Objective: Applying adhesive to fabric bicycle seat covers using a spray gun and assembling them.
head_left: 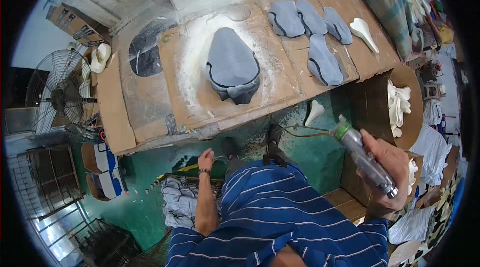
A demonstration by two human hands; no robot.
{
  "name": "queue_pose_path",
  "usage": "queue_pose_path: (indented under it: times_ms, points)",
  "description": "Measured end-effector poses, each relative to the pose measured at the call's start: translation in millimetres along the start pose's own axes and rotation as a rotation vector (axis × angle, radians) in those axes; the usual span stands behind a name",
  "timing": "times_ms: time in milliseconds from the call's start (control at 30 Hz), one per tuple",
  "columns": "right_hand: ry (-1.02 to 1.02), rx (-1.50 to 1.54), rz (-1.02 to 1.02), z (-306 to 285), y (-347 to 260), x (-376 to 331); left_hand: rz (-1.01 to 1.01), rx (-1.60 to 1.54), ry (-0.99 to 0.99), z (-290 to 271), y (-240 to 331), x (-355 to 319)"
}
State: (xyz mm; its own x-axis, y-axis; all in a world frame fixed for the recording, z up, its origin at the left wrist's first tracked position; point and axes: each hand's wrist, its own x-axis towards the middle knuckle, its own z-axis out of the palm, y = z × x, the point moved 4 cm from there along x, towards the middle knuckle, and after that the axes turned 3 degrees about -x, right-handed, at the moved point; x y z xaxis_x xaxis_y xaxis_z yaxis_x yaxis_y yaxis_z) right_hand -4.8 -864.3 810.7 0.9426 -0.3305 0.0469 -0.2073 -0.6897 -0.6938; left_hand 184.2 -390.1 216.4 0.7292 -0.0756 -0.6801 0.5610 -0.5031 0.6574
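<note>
My right hand [388,161] is wrapped round a clear, tube-shaped tool [364,155] with a green collar and a metal end, held up off the table's right front. Left of the table's middle, below its front edge, is my left hand [206,159], with curled fingers; what they hold, if anything, is too small to make out. On powder-dusted cardboard lies a grey bicycle saddle cover [232,57] with black trim, its dark flaps toward me. Several more grey saddle covers [324,59] lie at the right, beside a white saddle shell [364,34].
A brown hose [305,134] hangs beside the tool. White shells fill a cardboard box [367,104] at right; another shell [314,112] is below the table edge. A fan [59,98] stands left. Stacked grey pieces [182,199] sit near my left arm.
</note>
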Motion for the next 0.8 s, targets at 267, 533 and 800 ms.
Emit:
queue_pose_path:
  times_ms: [267, 533, 800]
  points:
    - [-0.020, -0.025, -0.018, 8, 7, 4, 0.300, -0.162, 0.063, 17, 156, -17]
    - [-0.066, 0.019, -0.169, 1, 8, 14, 0.671, -0.405, 0.263, 38, 275, -48]
    - [0.130, 0.117, 0.046, -7, 47, -5, 1.141, 0.510, 0.284, 95, 413, -39]
